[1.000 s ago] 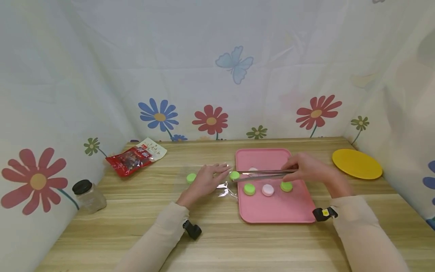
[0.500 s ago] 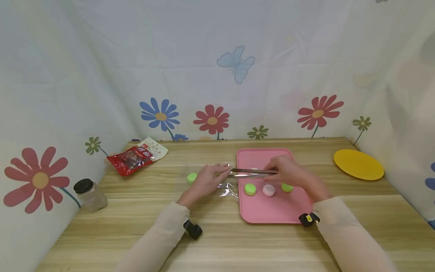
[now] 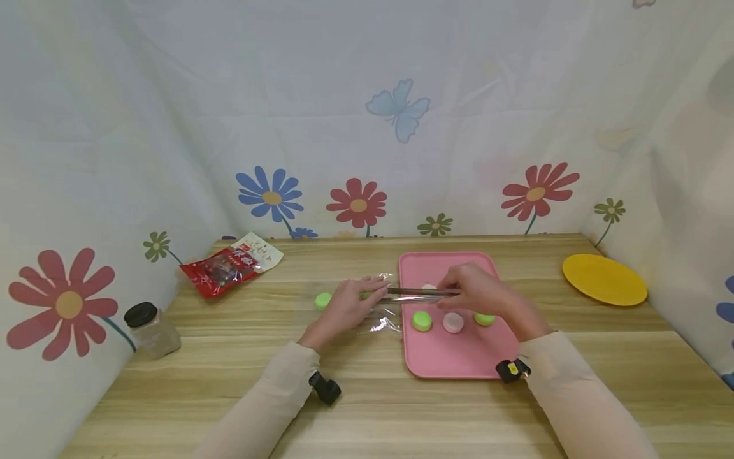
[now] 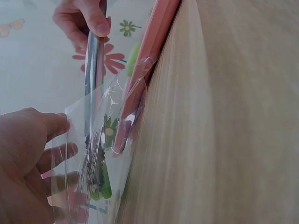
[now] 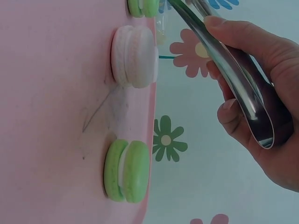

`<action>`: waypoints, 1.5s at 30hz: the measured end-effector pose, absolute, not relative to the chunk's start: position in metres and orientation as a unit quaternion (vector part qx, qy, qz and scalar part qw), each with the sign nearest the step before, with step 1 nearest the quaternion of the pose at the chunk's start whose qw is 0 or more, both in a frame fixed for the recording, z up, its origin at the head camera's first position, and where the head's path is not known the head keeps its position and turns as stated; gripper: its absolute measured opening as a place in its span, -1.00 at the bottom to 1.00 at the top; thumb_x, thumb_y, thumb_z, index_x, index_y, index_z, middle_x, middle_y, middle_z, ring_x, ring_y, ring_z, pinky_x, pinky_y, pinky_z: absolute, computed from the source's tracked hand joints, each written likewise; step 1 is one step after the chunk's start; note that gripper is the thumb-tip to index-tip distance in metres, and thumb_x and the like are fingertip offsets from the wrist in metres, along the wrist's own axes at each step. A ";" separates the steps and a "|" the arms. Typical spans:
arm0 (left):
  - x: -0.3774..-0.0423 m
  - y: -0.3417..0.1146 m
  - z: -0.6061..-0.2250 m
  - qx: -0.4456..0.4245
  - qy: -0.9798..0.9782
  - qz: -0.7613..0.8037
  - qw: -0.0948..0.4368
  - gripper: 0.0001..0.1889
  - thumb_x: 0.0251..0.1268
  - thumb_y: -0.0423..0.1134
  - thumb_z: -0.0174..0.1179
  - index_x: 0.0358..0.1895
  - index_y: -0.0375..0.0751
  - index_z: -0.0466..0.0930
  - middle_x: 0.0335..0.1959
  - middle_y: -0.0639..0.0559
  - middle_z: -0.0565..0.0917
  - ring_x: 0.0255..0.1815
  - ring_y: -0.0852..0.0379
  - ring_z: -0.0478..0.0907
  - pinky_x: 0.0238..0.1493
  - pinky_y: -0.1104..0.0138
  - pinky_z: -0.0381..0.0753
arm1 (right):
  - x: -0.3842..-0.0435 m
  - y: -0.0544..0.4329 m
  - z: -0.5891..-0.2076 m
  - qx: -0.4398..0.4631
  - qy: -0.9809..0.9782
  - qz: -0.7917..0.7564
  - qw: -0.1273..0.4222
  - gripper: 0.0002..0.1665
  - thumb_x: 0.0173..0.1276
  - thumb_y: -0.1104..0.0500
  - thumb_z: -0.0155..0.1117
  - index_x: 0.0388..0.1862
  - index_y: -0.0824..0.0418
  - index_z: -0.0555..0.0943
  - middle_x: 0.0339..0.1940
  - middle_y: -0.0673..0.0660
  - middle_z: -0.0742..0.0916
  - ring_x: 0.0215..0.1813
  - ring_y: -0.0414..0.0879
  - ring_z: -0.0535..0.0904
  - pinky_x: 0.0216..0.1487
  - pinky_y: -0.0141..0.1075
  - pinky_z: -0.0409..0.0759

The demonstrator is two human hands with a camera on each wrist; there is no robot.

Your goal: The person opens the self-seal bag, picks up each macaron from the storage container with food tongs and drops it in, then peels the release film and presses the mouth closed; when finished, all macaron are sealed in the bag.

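Observation:
My left hand (image 3: 344, 306) holds the mouth of a clear plastic bag (image 4: 117, 105), thumb at its edge and fingers seen through the film. Metal tongs (image 3: 415, 292) are gripped by my right hand (image 3: 473, 290) above the tray. Their toothed tips reach into the bag, with a green macaron (image 4: 106, 184) between them. Another green macaron (image 3: 323, 301) lies left of my left hand, apparently under the film. On the pink tray (image 3: 447, 363) sit a green macaron (image 3: 422, 320), a pale pink macaron (image 3: 453, 322) and a second green one, plus a pale one partly hidden behind the tongs.
At the back left lies a red snack packet (image 3: 223, 271). A jar with a black lid (image 3: 151, 330) stands at the left edge. To the right of the tray is a yellow plate (image 3: 604, 279). Flowered curtains enclose the table's back and sides.
My right hand has moved left with the tongs, carrying the green macaron from the bag's mouth into the bag behind my left fingers. My left hand has stayed in place.

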State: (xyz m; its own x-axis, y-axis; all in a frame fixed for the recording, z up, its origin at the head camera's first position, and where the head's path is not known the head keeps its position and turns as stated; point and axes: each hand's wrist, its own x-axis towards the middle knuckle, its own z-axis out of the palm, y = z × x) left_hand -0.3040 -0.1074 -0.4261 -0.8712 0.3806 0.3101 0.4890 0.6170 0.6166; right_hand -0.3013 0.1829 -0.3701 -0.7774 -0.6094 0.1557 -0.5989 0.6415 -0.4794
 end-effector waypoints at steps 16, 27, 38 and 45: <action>-0.304 -0.106 -0.427 -0.235 -0.897 -0.363 0.094 -0.66 0.52 -0.06 0.14 0.23 -0.03 0.65 0.24 -0.06 0.60 0.37 -0.04 0.44 0.45 -0.02 0.24 | -0.303 0.165 -0.370 -0.333 0.911 -0.243 0.018 -0.77 0.20 0.15 0.55 -0.20 0.22 0.80 -0.45 -0.08 0.63 -0.39 -0.17 0.49 -0.37 -0.32 0.55; -0.303 -0.105 -0.424 -0.236 -0.893 -0.363 0.121 -0.72 0.48 -0.17 0.20 0.15 -0.07 0.71 0.30 -0.15 0.53 0.37 -0.05 0.43 0.47 -0.15 0.10 | -0.303 0.172 -0.366 -0.309 0.916 -0.255 0.015 -0.75 0.20 0.15 0.55 -0.18 0.26 0.79 -0.40 -0.05 0.67 -0.37 -0.15 0.52 -0.32 -0.29 0.57; -0.302 -0.106 -0.425 -0.230 -0.893 -0.366 0.128 -0.70 0.45 -0.14 0.23 0.15 -0.10 0.71 0.30 -0.21 0.53 0.40 -0.12 0.39 0.46 -0.18 0.11 | -0.305 0.160 -0.369 -0.331 0.905 -0.269 0.011 -0.79 0.22 0.15 0.54 -0.20 0.20 0.80 -0.44 -0.07 0.66 -0.43 -0.17 0.50 -0.39 -0.32 0.54; -0.301 -0.105 -0.424 -0.226 -0.892 -0.370 0.128 -0.72 0.46 -0.16 0.23 0.13 -0.08 0.72 0.29 -0.15 0.56 0.41 -0.06 0.40 0.45 -0.11 0.20 | -0.308 0.153 -0.372 -0.331 0.908 -0.257 -0.007 -0.79 0.24 0.13 0.52 -0.21 0.22 0.79 -0.45 -0.06 0.64 -0.42 -0.17 0.46 -0.39 -0.31 0.50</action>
